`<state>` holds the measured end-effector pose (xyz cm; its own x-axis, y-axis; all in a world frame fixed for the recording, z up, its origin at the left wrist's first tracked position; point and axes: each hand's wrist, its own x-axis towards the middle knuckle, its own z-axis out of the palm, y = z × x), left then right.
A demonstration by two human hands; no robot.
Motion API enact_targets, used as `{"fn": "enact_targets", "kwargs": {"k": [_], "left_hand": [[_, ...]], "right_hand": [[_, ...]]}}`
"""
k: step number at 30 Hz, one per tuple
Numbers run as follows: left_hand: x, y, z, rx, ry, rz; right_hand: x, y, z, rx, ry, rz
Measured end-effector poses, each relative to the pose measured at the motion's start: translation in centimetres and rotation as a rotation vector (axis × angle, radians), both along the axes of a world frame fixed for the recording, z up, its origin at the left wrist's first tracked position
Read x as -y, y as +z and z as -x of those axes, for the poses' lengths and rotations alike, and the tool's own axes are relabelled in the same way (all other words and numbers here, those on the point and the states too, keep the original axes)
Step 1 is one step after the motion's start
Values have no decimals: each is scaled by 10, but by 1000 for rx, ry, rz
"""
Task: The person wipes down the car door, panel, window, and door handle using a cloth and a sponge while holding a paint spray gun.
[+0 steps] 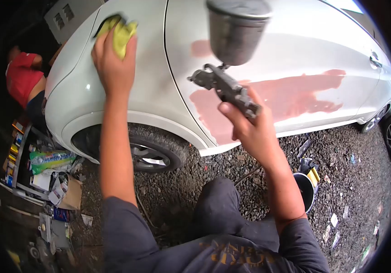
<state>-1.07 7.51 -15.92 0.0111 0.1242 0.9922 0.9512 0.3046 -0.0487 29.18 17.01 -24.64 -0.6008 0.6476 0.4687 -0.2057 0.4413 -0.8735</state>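
left hand [114, 63] grips yellow cloth [123, 41], best pressed flat on white car panel [147, 68]; right hand [255, 132] grips spray gun [235, 48], best held clear.

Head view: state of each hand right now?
Left hand: closed, holding a yellow cloth.
Right hand: closed around the handle of a spray gun.
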Motion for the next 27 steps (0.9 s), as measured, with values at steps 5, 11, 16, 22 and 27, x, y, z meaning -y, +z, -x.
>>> {"fn": "enact_targets", "kwargs": {"k": [5, 11, 16, 22, 27], "left_hand": [[-31, 27, 10, 128, 231, 424], [-34, -48, 16, -200, 162, 146], [-33, -143, -8, -180, 231, 199], [-30, -288, -28, -47, 238, 440], [-39, -366, -43, -51, 276, 529]], "right_hand": [[5, -40, -42, -47, -16, 80], [0, -140, -101, -21, -140, 161], [-23, -258, -134, 58, -369, -110], [-62, -323, -154, -69, -483, 79], [-89, -369, -173, -112, -568, 154]]}}
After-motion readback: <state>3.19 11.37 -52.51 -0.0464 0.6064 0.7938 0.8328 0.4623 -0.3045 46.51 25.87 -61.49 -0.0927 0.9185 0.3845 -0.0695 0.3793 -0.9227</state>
